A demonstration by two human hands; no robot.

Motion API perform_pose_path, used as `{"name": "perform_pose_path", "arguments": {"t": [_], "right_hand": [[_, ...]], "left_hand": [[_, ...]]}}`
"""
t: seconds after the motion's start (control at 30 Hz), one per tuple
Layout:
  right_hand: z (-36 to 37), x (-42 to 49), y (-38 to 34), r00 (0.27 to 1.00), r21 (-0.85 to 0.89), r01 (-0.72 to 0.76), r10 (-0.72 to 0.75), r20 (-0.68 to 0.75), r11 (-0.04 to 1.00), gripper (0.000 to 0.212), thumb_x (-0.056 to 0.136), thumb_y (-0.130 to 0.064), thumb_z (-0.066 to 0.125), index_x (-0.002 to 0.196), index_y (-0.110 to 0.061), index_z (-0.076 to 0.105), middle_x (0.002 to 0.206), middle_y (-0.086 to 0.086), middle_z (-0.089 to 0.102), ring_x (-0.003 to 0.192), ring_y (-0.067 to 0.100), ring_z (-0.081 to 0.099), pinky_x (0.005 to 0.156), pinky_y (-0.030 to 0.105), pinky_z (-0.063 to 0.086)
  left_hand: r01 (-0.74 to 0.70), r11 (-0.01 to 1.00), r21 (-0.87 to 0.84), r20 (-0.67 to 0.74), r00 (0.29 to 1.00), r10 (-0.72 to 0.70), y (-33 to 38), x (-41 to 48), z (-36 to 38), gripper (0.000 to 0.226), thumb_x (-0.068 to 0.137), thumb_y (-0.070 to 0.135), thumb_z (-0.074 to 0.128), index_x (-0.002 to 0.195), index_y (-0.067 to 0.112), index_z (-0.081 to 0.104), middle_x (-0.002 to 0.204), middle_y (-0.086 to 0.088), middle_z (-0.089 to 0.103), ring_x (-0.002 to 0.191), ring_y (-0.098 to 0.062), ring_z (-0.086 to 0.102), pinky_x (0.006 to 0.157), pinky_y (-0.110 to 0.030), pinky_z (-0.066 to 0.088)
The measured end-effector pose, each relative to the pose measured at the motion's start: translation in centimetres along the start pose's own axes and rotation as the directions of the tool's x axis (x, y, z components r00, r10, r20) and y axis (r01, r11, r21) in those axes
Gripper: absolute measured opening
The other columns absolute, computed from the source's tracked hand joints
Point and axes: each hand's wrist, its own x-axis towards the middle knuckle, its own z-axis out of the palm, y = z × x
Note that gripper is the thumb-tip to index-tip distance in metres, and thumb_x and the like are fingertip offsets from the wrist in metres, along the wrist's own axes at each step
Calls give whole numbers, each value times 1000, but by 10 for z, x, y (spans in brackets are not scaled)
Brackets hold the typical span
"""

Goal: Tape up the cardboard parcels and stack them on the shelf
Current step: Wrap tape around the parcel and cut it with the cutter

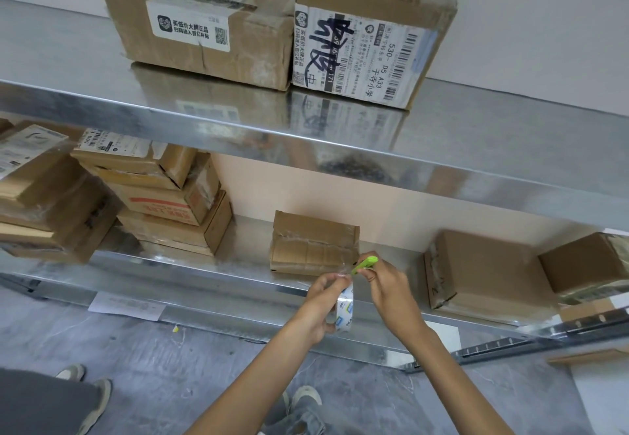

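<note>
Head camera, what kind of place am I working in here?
Probably a parcel storeroom or small shipping depot: steel shelving holds taped cardboard parcels with courier labels, more parcels sit stacked below, and the floor is bare concrete.

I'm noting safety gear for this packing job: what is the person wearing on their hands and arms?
Nothing that shows. The left hand and the right hand are bare, with no gloves, and no rings, watch or wristband are visible. Both forearms are uncovered as far as the frame's lower edge; no sleeve shows.
</note>
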Motion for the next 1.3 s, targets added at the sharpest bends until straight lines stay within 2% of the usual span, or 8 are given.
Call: {"name": "perform_pose_path", "arguments": {"t": [0.1,0.2,0.37,0.6,0.87,1.03,1.13,1.3], "right_hand": [[-12,-1,-3,994,49,-75,78,-70,996,6,94,-5,53,90,-3,56,71,-1,58,65,4,52,61,13,35],[-11,12,-3,992,-53,-8,2,-126,999,10,93,-7,47,98,-3,54,76,4,53,65,21,50,61,31,40],[7,39,4,983,-396,110,-40,180,912,44,90,-38,57,132,-25,51,93,3,49,86,21,54,61,30,42],[21,42,18,970,-500,74,54,236,863,55,93,-50,45,143,-32,33,106,2,48,98,20,57,62,32,46],[25,37,19,958,-565,180,-12,288,805,64,74,-44,72,129,-18,54,90,4,56,58,20,61,31,26,35],[11,36,42,972,-555,54,84,220,830,81,72,-31,79,139,-18,35,90,11,54,49,29,56,32,29,31],[3,30,52,968,-499,64,68,243,864,81,81,-33,71,145,-26,21,91,9,51,59,30,58,39,33,39],[18,34,33,965,-496,145,-12,262,856,67,90,-36,59,148,-27,27,96,5,55,79,26,61,49,35,46]], "left_hand": [[-7,1000,-9,-7,1000,7,2,-3,0,26,91,39,61,113,25,57,91,4,57,75,-14,52,59,-25,43],[-5,1000,-11,-7,1000,5,2,-4,1,26,91,40,62,112,26,57,92,3,58,75,-14,54,59,-25,43],[-24,1000,16,-29,999,25,3,-3,1,21,92,40,60,108,28,57,96,5,58,72,-12,54,55,-23,42],[-117,993,32,-31,993,118,7,-6,0,19,92,36,60,108,25,57,88,10,59,67,-7,55,58,-22,43],[-139,988,73,-22,990,141,6,-10,-5,21,94,34,59,111,23,58,91,9,61,71,-10,55,61,-24,42],[-100,990,103,7,995,100,-17,-16,-22,5,93,29,60,96,25,58,91,7,56,68,-12,51,56,-21,37],[-94,992,88,-11,995,95,-17,-18,-27,12,93,31,60,103,24,59,95,6,57,69,-12,52,54,-19,37],[-105,991,87,1,994,105,-5,-17,-13,18,92,33,61,108,25,60,99,4,62,71,-11,56,57,-20,41]]}}
